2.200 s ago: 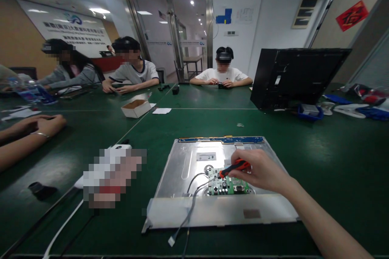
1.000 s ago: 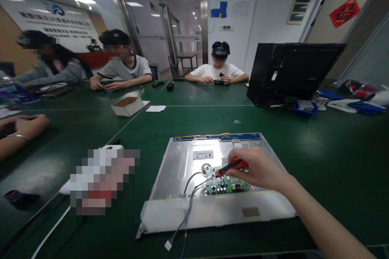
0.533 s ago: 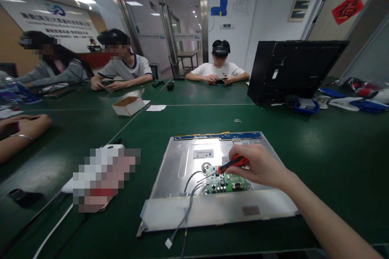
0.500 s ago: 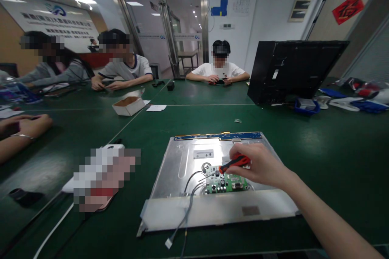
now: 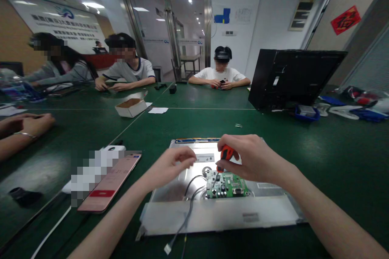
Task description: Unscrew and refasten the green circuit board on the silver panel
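My right hand (image 5: 243, 156) is closed around the red-and-black handle of a screwdriver (image 5: 225, 154). Its thin shaft slants down to the left over a green circuit board (image 5: 234, 186); whether the tip touches the board I cannot tell. The board sits on the metal back of a flat display panel (image 5: 170, 188), which lies on the table. Over the panel's left half hovers my left hand (image 5: 172, 166), empty, with thumb and curved fingers apart. Grey wires (image 5: 191, 206) run from beside the board past the panel's near edge, ending in a white plug (image 5: 167, 248).
Left of the panel lie a pink phone (image 5: 114, 184) and a white power strip with cables. Farther off are an open white box (image 5: 131, 107), a paper slip (image 5: 158, 110) and a large black monitor (image 5: 294, 79). Several people sit around the green table (image 5: 328, 149).
My left hand has come into view over the panel. The screwdriver has swung from nearly level to steeply upright in my right hand. The camera view has tilted slightly up.
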Demonstrator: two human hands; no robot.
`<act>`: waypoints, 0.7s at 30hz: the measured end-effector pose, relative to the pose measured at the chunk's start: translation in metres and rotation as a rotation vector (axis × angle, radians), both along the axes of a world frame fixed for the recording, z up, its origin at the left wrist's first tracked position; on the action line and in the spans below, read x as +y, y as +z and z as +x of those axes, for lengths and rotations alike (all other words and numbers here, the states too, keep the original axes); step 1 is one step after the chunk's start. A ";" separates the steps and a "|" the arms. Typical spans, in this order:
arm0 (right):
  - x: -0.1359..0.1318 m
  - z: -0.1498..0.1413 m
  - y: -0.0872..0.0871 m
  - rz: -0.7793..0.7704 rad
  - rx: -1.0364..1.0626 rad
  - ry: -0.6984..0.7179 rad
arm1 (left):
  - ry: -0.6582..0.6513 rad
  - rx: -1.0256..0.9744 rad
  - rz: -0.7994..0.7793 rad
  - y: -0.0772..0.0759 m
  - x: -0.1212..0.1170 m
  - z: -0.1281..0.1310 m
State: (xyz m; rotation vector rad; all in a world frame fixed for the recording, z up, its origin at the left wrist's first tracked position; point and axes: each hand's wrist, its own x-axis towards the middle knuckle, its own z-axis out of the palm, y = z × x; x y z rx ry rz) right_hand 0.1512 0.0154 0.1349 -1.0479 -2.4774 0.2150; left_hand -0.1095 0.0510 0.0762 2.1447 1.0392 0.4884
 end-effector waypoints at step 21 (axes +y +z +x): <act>0.008 -0.022 0.004 -0.024 -0.165 0.245 | -0.316 0.024 -0.091 -0.048 -0.003 0.029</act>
